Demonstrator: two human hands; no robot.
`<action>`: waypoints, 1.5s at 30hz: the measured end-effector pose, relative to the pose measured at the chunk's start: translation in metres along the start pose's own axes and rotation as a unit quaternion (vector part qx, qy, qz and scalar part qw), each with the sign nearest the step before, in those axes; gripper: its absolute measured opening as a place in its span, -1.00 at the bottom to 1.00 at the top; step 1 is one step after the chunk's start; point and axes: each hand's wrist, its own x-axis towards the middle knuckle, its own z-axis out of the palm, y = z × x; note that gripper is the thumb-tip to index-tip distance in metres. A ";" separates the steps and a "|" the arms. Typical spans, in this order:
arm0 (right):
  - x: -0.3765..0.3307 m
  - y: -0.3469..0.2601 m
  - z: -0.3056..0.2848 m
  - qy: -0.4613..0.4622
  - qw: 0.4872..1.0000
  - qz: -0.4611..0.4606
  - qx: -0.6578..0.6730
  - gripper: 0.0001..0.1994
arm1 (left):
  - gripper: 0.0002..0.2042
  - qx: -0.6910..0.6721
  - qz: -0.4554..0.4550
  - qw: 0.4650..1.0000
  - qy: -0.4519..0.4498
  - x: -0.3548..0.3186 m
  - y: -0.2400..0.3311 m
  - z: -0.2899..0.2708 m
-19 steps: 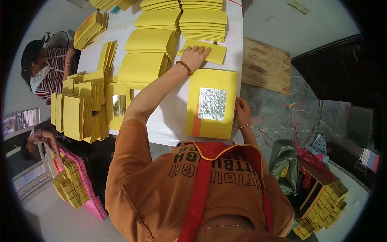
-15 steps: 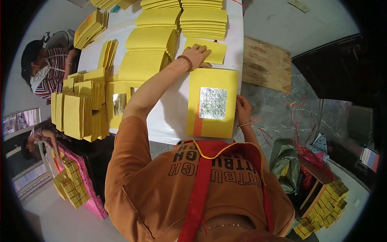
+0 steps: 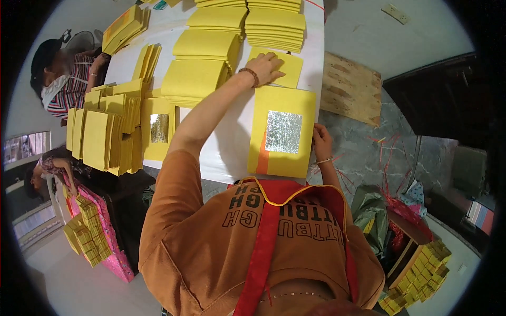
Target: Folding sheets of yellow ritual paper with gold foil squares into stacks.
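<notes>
A sheet of yellow paper (image 3: 289,163) lies near the front right of the table, with a square of silver foil (image 3: 284,131) and an orange strip (image 3: 262,154) on it. Just beyond its far edge is a smaller yellow paper piece (image 3: 291,72). My left hand (image 3: 265,68) rests on that piece, fingers apart and laid flat. At the sheet's right edge, by the table's side, my right hand (image 3: 322,142) has its fingers curled together; what is between them, if anything, is hidden.
Stacks of folded yellow paper (image 3: 194,79) fill the white table's (image 3: 219,139) far and left parts. More bundles (image 3: 100,137) stand at its left edge. Two people sit at left, one in a striped top (image 3: 76,79). A plywood board (image 3: 350,87) lies beyond the table's right side.
The view has shifted slightly, so the table appears a little farther right and higher. Both hands keep nearly the same places beside the yellow sheet; nothing is visibly picked up or released.
</notes>
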 end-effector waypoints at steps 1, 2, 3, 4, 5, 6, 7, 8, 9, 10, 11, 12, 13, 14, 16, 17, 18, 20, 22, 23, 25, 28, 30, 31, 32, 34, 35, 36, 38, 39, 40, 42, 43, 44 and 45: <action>0.003 0.002 -0.003 0.011 1.000 0.008 -0.027 -0.79 | -0.56 -0.039 0.002 0.998 0.046 -0.003 0.002 -0.003; 0.003 0.005 -0.004 0.021 0.998 0.015 -0.053 -0.78 | -0.60 -0.076 0.011 0.994 0.079 -0.011 0.002 0.003; 0.004 0.011 -0.011 0.033 0.998 0.031 -0.053 -0.77 | -0.60 -0.110 -0.004 0.988 0.112 -0.021 0.019 -0.004; 0.003 0.014 -0.013 0.039 0.997 0.045 -0.053 -0.75 | -0.67 -0.129 0.035 0.966 0.220 -0.036 0.032 -0.007; 0.001 0.007 -0.012 0.023 0.997 0.073 -0.008 -0.70 | -0.64 -0.158 0.018 0.952 0.260 -0.053 0.042 -0.009; -0.004 -0.006 -0.007 0.001 0.994 0.104 0.035 -0.64 | -0.60 -0.196 -0.038 0.934 0.296 -0.073 0.042 0.002; -0.010 -0.014 -0.004 -0.004 0.995 0.090 0.035 -0.64 | -0.56 -0.240 -0.074 0.920 0.301 -0.090 0.049 0.010; -0.015 -0.021 0.002 -0.001 0.997 0.061 0.041 -0.58 | -0.51 -0.277 -0.090 0.907 0.303 -0.109 0.046 0.031; -0.020 -0.027 0.007 0.010 0.998 0.033 0.049 -0.51 | -0.46 -0.385 -0.132 0.876 0.260 -0.122 0.050 0.047; -0.024 -0.032 0.012 0.003 0.998 0.025 0.050 -0.51 | -0.42 -0.495 -0.158 0.823 0.230 -0.137 0.052 0.067; -0.030 -0.034 0.015 -0.013 0.995 0.017 0.093 -0.47 | -0.39 -0.558 -0.189 0.786 0.189 -0.148 0.065 0.067; -0.032 -0.040 0.023 -0.039 0.990 0.011 0.135 -0.42 | -0.38 -0.620 -0.175 0.740 0.192 -0.160 0.070 0.081; -0.035 -0.045 0.031 -0.042 0.990 0.011 0.133 -0.42 | -0.38 -0.607 -0.183 0.755 0.169 -0.171 0.076 0.086; -0.037 -0.052 0.040 -0.082 0.984 -0.014 0.157 -0.41 | -0.38 -0.591 -0.174 0.768 0.174 -0.174 0.077 0.088; -0.041 -0.050 0.047 -0.137 0.975 -0.021 0.175 -0.40 | -0.38 -0.579 -0.186 0.772 0.187 -0.182 0.091 0.093; -0.039 -0.045 0.049 -0.138 0.974 -0.039 0.173 -0.41 | -0.39 -0.598 -0.180 0.757 0.196 -0.182 0.092 0.097; -0.039 -0.040 0.051 -0.139 0.974 -0.053 0.171 -0.41 | -0.39 -0.616 -0.176 0.740 0.203 -0.184 0.091 0.100; -0.040 -0.035 0.043 -0.144 0.981 -0.060 0.111 -0.41 | -0.38 -0.608 -0.184 0.752 0.177 -0.182 0.101 0.085; -0.040 -0.038 0.041 -0.144 0.985 -0.076 0.054 -0.42 | -0.35 -0.583 -0.180 0.773 0.174 -0.180 0.101 0.087; -0.041 -0.042 0.040 -0.144 0.983 -0.110 0.015 -0.42 | -0.35 -0.584 -0.194 0.768 0.176 -0.180 0.102 0.089; -0.042 -0.046 0.041 -0.135 0.981 -0.134 -0.028 -0.42 | -0.36 -0.578 -0.186 0.777 0.166 -0.178 0.103 0.092; -0.040 -0.035 0.032 -0.118 0.978 -0.002 0.173 -0.44 | -0.38 -0.589 -0.199 0.757 0.200 -0.174 0.090 0.101; -0.044 -0.035 0.024 -0.080 0.991 -0.053 0.093 -0.45 | -0.48 -0.611 -0.220 0.721 0.241 -0.176 0.085 0.103; -0.052 -0.047 0.030 -0.039 0.994 -0.086 0.047 -0.46 | -0.55 -0.588 -0.238 0.730 0.255 -0.182 0.088 0.089; -0.053 -0.049 0.021 -0.038 0.979 -0.183 -0.084 -0.52 | -0.62 -0.555 -0.238 0.747 0.278 -0.192 0.093 0.079; -0.046 -0.054 0.010 -0.028 0.938 -0.264 -0.225 -0.57 | -0.69 -0.435 -0.188 0.825 0.309 -0.202 0.096 0.058; -0.047 -0.058 0.010 -0.050 0.910 -0.308 -0.273 -0.64 | -0.71 -0.348 -0.138 0.873 0.312 -0.209 0.100 0.048; -0.050 -0.058 0.012 -0.078 0.878 -0.351 -0.315 -0.70 | -0.68 -0.254 -0.060 0.920 0.293 -0.215 0.101 0.039; -0.055 -0.053 0.011 -0.091 0.882 -0.316 -0.336 -0.72 | -0.69 -0.214 0.038 0.947 0.235 -0.222 0.112 0.041; -0.056 -0.050 0.012 -0.111 0.883 -0.293 -0.351 -0.75 | -0.69 -0.163 0.132 0.960 0.186 -0.226 0.116 0.040; -0.057 -0.047 0.014 -0.107 0.885 -0.287 -0.351 -0.75 | -0.64 -0.110 0.161 0.967 0.165 -0.226 0.122 0.037; -0.058 -0.041 0.016 -0.091 0.863 -0.323 -0.378 -0.79 | -0.64 -0.072 0.172 0.971 0.151 -0.224 0.120 0.045; -0.058 -0.041 0.017 -0.089 0.865 -0.319 -0.378 -0.79 | -0.64 -0.031 0.181 0.973 0.142 -0.224 0.119 0.048; -0.058 -0.041 0.017 -0.094 0.873 -0.314 -0.362 -0.81 | -0.66 -0.059 0.170 0.974 0.135 -0.226 0.119 0.050; -0.057 -0.041 0.017 -0.100 0.880 -0.311 -0.345 -0.84 | -0.66 -0.061 0.171 0.975 0.131 -0.226 0.119 0.049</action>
